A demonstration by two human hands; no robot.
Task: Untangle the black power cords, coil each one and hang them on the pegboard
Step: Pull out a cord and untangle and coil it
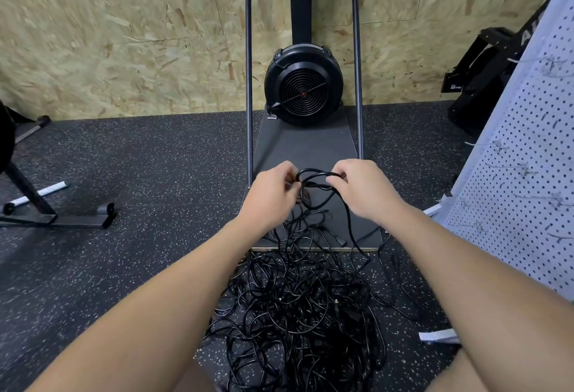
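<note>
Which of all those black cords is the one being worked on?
The cord loop raised between the left hand and right hand, pinched by both. The others lie in the tangled pile on the floor.

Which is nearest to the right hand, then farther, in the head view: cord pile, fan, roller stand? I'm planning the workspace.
1. Cord pile, on the floor just below the right hand.
2. Fan, ahead by the wall.
3. Roller stand, far left.
</note>
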